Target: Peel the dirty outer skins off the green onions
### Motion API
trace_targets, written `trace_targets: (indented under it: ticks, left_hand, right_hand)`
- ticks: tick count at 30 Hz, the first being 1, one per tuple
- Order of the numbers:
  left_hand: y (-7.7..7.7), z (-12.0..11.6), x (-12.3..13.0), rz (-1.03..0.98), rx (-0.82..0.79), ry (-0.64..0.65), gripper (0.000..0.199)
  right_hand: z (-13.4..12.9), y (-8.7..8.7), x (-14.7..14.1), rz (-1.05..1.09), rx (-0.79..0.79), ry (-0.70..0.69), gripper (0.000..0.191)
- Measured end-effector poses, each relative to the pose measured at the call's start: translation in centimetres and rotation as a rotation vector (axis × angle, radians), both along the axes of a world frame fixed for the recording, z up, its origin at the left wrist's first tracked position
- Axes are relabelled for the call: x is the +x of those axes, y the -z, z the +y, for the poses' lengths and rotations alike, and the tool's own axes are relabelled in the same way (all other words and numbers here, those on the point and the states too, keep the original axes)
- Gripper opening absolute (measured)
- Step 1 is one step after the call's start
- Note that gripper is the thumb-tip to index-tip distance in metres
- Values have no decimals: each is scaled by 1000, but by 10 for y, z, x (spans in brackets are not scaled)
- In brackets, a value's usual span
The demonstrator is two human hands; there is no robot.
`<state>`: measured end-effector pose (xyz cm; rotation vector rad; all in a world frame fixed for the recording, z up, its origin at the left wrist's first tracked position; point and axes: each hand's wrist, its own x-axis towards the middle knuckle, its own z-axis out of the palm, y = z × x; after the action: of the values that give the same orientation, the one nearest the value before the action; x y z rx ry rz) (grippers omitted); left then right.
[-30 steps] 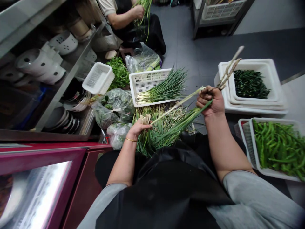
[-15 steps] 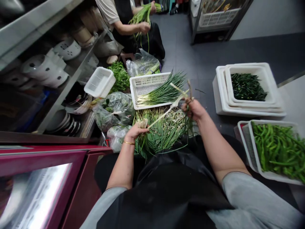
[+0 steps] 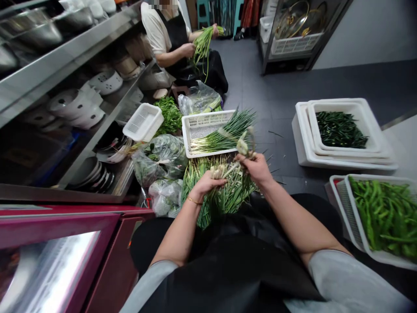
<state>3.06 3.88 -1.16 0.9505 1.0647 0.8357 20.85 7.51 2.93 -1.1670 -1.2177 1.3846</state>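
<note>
My left hand is closed around a small bunch of spring onions, their pale root ends showing above the thumb. Close to its right, my right hand grips limp, pale and brownish spring onion peelings. A pale stalk spans the short gap between both hands. Beneath them spreads a heap of spring onions, mixed with pale scraps. Just beyond stands a white perforated basket, with cleaner spring onions lying in its right part and their green tops over the rim.
Bagged vegetables and a small white basket lie left, beside shelves of dishes. A co-worker sits ahead holding green stalks. At right are white tubs with dark green peppers and a basket of long green peppers.
My hands have come closer together, the left moving rightward. The long pale strand stretched between them is now a short stretch. The view has tilted up slightly.
</note>
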Motion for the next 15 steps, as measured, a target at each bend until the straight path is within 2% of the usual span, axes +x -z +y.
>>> trace_targets:
  ticks: [4, 7, 9, 10, 12, 14, 15]
  left_hand:
    - [-4, -4, -14, 44, 9, -33, 33]
    - [-3, -8, -24, 64, 4, -30, 33]
    - [-1, -13, -31, 71, -19, -54, 33]
    - [-1, -16, -35, 63, -33, -72, 33]
    - [-4, -22, -43, 26, -43, -112, 39]
    - [-10, -25, -51, -9, -18, -174, 44]
    - [-14, -26, -55, -22, 1, -216, 43]
  right_hand:
    - [1, -25, 15, 82, -99, 28, 35]
    - [13, -40, 38, 157, -44, 191, 32]
    - [26, -41, 54, 210, 12, 303, 28]
    - [32, -37, 60, 197, 7, 294, 25]
    - [40, -19, 62, 30, -101, 114, 23]
    - [45, 6, 53, -232, -225, -127, 23]
    - [46, 19, 47, -345, -245, -190, 24]
